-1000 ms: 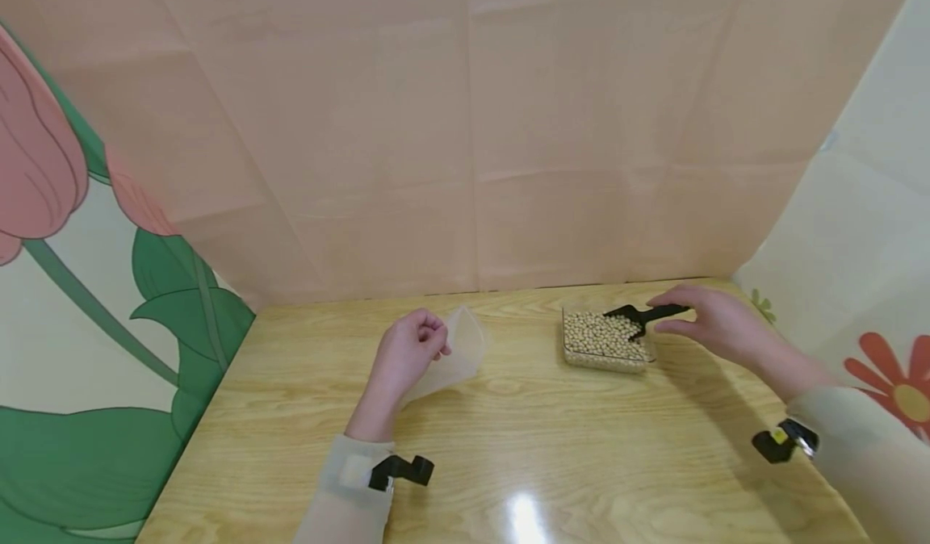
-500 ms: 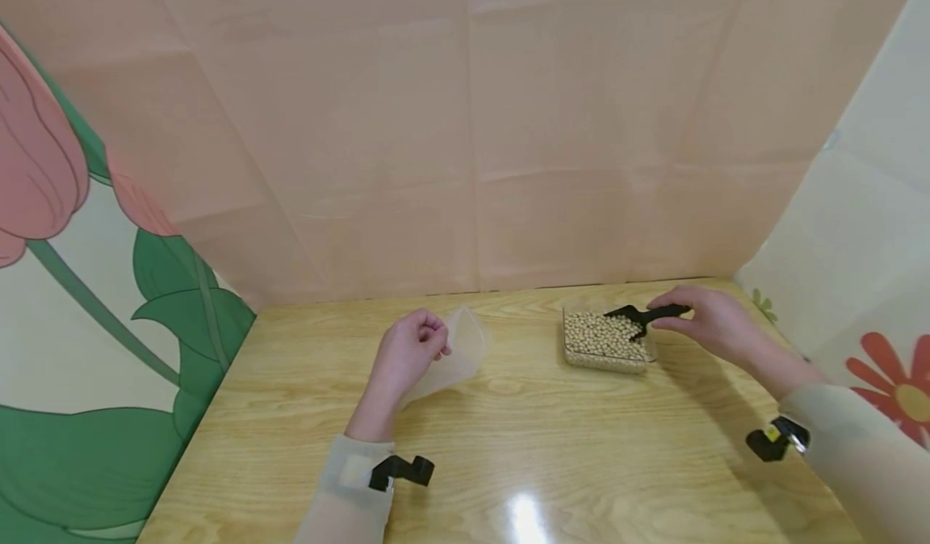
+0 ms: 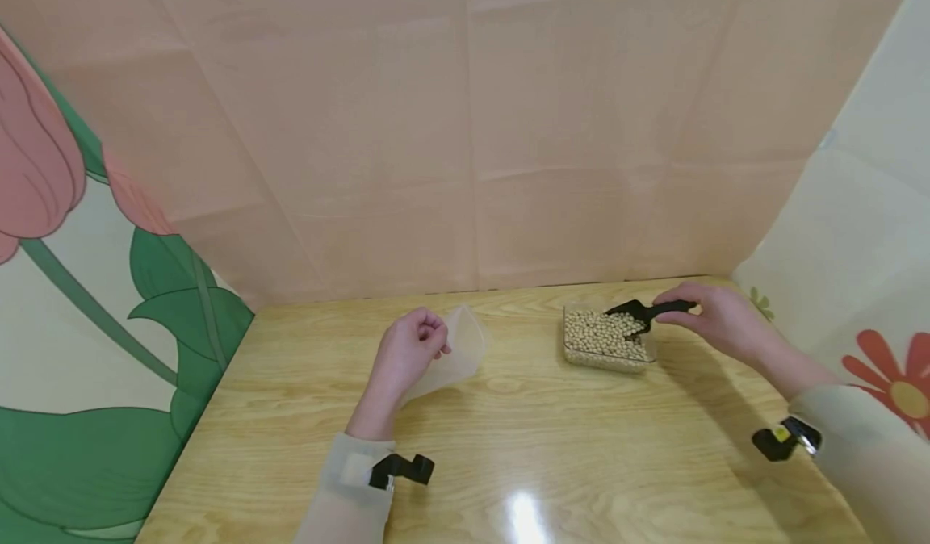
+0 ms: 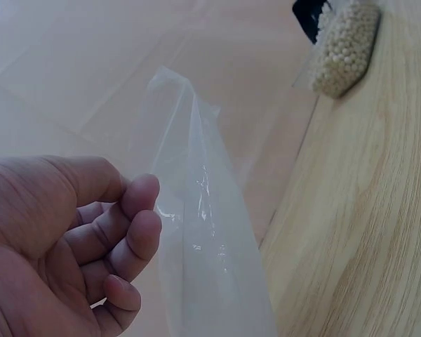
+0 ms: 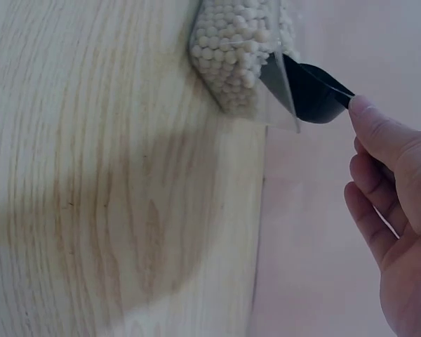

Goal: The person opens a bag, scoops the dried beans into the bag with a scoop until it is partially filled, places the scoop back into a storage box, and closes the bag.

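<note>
My left hand pinches the edge of a translucent plastic bag between thumb and fingertips. In the left wrist view the bag stands up beside the curled fingers, its upper corner pointed. On the right, my right hand grips the handle of a small black scoop between thumb and fingers. The scoop's front end dips into pale round beans, which fill a clear box. From the right wrist, the black scoop crosses the box's clear wall, its tip hidden among the beans.
The wood-grain table runs back to a pink creased sheet. A white panel with a red flower borders the right side, and a tulip-patterned one the left.
My right hand has closed its thumb and fingers on the scoop's handle, and the scoop has shifted slightly up and right. The left hand and bag have stayed put.
</note>
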`<state>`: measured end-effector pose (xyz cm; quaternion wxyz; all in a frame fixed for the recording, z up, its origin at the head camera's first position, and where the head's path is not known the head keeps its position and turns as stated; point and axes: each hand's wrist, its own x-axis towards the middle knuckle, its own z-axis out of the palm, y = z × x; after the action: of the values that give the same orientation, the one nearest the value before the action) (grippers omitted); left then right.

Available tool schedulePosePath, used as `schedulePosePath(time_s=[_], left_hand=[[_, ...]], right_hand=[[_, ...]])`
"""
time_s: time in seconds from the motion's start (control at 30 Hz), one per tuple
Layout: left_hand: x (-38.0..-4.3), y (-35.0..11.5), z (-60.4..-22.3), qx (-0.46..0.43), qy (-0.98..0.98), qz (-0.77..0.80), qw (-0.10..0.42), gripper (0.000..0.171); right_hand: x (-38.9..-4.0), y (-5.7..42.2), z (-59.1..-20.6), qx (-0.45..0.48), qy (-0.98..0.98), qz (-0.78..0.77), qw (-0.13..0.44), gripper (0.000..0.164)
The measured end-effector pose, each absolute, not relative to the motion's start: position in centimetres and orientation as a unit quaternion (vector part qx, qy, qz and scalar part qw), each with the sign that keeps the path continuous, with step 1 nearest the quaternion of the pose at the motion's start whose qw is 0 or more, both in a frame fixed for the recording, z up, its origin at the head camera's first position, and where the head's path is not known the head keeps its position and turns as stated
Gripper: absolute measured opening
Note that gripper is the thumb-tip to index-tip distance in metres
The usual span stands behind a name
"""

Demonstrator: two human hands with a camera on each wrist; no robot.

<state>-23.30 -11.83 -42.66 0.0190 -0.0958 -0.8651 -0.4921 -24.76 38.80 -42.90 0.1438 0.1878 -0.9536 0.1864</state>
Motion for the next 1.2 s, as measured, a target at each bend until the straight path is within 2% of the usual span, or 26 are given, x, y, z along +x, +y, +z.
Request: schedulePosePath(time_s=[0.63, 1.0, 1.2], left_hand=[[-23.2, -11.9, -42.4, -0.100, -0.859, -0.502, 0.017, 0.008], [-23.2, -11.9, -42.4, -0.098, -0.860, -0.500, 0.019, 0.007], [-23.2, -12.0, -42.5, -0.099, -0.860, -0.501, 0.021, 0.008]], right_hand=[[-23.0, 39.5, -40.8, 0.198, -0.952, 0.172, 0.160, 0.026], [-22.6, 38.8, -41.3, 0.171, -0.957, 0.213, 0.094, 0.023], [-22.4, 38.1, -42.3, 0.147, -0.961, 0.222, 0.081, 0.025]])
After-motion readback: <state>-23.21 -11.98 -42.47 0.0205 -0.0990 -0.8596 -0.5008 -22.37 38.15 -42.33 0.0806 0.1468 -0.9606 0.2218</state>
